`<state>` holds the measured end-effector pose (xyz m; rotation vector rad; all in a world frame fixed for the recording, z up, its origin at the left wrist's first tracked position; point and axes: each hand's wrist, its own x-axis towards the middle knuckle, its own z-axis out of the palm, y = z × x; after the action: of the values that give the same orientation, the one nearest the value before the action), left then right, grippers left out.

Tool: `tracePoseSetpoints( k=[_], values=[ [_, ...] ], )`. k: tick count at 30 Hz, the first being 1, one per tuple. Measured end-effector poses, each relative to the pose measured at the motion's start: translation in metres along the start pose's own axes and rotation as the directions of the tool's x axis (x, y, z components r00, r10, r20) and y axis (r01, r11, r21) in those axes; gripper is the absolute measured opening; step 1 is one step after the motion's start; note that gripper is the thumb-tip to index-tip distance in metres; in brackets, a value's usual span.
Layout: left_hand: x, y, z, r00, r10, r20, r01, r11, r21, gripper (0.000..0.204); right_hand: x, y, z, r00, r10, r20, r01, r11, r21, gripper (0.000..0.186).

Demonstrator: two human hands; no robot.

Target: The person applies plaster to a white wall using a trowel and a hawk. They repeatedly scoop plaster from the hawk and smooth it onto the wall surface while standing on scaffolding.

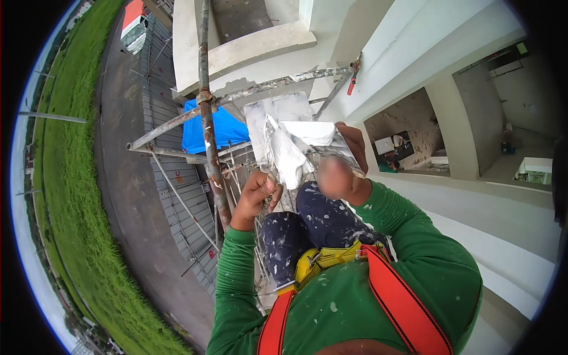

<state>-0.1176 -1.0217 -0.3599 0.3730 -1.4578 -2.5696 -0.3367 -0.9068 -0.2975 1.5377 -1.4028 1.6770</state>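
My left hand (260,194) is closed at the lower end of a putty knife (273,155), whose blade is largely covered by white plaster (289,160). My right hand (350,158) grips the right edge of a flat metal plaster board (337,152), with its fingers along the far side and a blurred patch over the near part. More white plaster (316,132) lies on that board. The two tools meet in front of my knees, and the plaster hides where they touch. Behind them is a plaster-smeared pale panel (278,109).
Scaffold tubes (207,121) stand close on my left, and a horizontal one (278,83) crosses ahead. A blue sheet (216,130) hangs beyond. On the right run a pale wall (408,53) and window openings (408,130). Far below left are corrugated fencing (171,183), a road and grass.
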Motion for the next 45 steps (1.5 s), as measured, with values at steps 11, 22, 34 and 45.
tracePoseSetpoints(
  k=[11,22,34,45],
  values=[
    [-0.059,0.224,0.163,0.994,-0.003,0.112,0.029,0.972,-0.232,0.044,0.202,-0.016,-0.151,0.664,-0.243,0.707,0.214,0.968,0.132,0.047],
    [-0.028,0.226,0.24,0.988,-0.129,0.087,0.141,0.977,-0.159,0.047,0.284,-0.136,-0.411,0.992,-0.017,0.121,0.12,0.346,-0.931,0.034],
    [0.057,0.225,0.286,0.902,-0.292,0.319,0.294,0.955,0.041,0.052,0.349,-0.27,-0.563,0.836,-0.549,0.008,0.197,0.286,-0.938,0.041],
    [0.064,0.216,0.291,0.844,-0.365,0.393,0.373,0.926,0.06,0.052,0.368,-0.258,-0.564,0.822,-0.55,0.147,0.076,-0.15,-0.986,0.037]
  ],
)
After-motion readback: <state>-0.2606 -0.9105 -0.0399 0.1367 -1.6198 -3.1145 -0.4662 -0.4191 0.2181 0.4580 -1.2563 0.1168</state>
